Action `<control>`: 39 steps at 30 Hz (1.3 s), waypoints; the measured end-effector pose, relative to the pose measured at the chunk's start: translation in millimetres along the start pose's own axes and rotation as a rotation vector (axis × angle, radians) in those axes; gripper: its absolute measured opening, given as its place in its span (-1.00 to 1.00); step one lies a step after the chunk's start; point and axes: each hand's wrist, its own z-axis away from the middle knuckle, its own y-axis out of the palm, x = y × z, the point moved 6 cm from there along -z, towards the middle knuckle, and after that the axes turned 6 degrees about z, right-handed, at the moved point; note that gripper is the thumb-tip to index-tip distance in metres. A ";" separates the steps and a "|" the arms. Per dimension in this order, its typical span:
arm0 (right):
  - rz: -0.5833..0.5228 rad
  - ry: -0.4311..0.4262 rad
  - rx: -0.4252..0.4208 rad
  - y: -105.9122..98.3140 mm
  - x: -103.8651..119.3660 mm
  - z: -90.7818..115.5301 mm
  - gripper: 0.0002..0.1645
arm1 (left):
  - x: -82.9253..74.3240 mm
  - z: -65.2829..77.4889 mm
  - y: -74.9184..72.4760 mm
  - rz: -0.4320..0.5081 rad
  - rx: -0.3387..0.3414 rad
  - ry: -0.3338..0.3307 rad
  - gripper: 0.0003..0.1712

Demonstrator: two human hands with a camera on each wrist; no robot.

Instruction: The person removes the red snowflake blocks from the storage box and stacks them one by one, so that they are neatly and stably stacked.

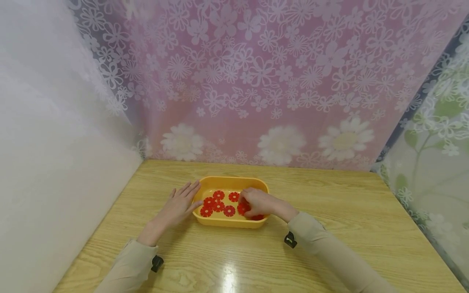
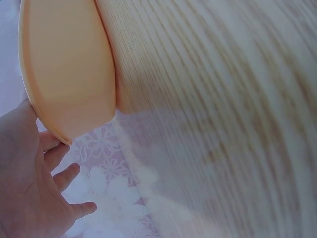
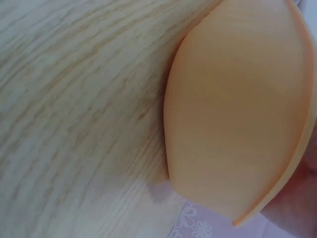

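A yellow plastic basin (image 1: pixel 234 223) sits on the table with several red notched snowflake discs (image 1: pixel 218 206) scattered over its floor. My left hand (image 1: pixel 179 205) rests at the basin's left end, fingers straight and spread, the thumb reaching over the rim. In the left wrist view, that hand (image 2: pixel 32 173) touches the basin's edge (image 2: pixel 69 74) from outside. Inside the right end, my right hand (image 1: pixel 258 201) reaches down with curled fingers, thumb and fingertips around a red disc (image 1: pixel 242 209). More red pieces lie partly hidden beneath this hand. The right wrist view shows mostly the basin's outer wall (image 3: pixel 233 109).
The basin stands on a wood-grain table (image 1: pixel 329 211). Behind it hangs a pink flowered curtain (image 1: pixel 256 81). A plain white surface (image 1: pixel 66 122) borders the table on the left, and a pale flowered cloth (image 1: pixel 432 183) on the right.
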 end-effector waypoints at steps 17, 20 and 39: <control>-0.276 0.033 -0.142 -15.3 -4.0 3.4 -0.53 | -3.0 0.3 -1.6 0.012 0.000 -0.002 -0.22; -0.304 0.049 -0.192 -20.2 -5.1 8.1 -0.54 | -2.1 0.1 -0.9 0.011 -0.002 -0.002 -0.22; -0.277 0.204 -0.504 -41.7 -30.8 67.3 -0.52 | 0.2 -0.5 1.4 0.008 0.002 -0.001 -0.21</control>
